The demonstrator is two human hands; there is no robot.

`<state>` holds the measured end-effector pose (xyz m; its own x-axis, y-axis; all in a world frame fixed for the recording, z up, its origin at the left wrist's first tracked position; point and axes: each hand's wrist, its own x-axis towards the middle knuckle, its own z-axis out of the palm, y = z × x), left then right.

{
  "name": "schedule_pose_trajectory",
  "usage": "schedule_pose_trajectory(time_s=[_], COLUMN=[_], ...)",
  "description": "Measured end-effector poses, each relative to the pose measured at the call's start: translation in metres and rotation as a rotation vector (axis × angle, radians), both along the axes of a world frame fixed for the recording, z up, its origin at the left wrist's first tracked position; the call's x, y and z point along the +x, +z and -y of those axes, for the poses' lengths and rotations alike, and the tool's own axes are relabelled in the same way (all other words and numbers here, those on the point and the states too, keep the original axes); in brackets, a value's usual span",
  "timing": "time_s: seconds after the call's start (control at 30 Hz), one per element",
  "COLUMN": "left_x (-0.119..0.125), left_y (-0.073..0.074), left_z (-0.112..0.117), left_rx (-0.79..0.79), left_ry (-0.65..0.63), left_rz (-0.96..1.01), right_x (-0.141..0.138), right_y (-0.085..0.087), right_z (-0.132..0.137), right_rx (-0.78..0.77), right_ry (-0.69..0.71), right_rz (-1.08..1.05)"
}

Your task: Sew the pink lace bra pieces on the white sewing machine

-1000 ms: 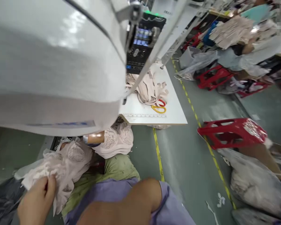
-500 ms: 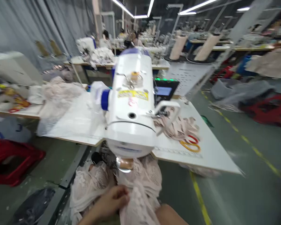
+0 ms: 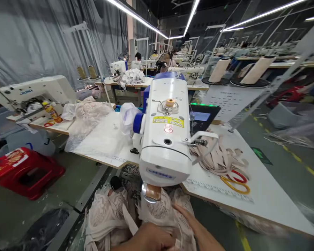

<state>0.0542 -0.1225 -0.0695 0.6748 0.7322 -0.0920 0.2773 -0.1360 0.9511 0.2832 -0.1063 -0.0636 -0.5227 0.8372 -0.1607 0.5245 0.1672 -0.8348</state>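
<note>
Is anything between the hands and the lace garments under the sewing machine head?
Nothing visible. Both the left hand and right hand already rest on the pale lace garments, just below the sewing machine head; whether the fingers grip the fabric can't be told.

The single head-worn camera looks forward and down, close above the sewing machine [image 3: 165, 132] and desk [image 3: 264, 198], with the workshop rows stretching away behind.
</note>
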Motion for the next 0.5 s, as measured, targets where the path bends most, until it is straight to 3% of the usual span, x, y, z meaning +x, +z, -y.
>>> schedule_pose_trajectory(time_s=[0.1, 0.17, 0.27, 0.37, 0.5], left_x=[0.0, -0.009, -0.026, -0.04, -0.047], left_y=[0.019, 0.034, 0.053, 0.06, 0.058], left_z=[-0.001, -0.008, -0.026, -0.043, -0.061], left_rx=[0.015, -0.032, -0.018, 0.01, 0.08], left_ry=[0.057, 0.194, 0.355, 0.457, 0.57], left_rz=[-0.153, -0.28, -0.306, -0.287, -0.389], right_x=[-0.013, -0.024, -0.04, -0.052, -0.062], right_y=[-0.013, -0.014, -0.004, 0.008, 0.01], right_z=[0.0, -0.001, -0.008, -0.024, -0.048], right_rx=[-0.073, -0.008, 0.156, 0.143, -0.029], right_ry=[0.075, -0.023, -0.172, -0.209, -0.291], right_rz=[-0.225, -0.267, -0.255, -0.242, -0.347])
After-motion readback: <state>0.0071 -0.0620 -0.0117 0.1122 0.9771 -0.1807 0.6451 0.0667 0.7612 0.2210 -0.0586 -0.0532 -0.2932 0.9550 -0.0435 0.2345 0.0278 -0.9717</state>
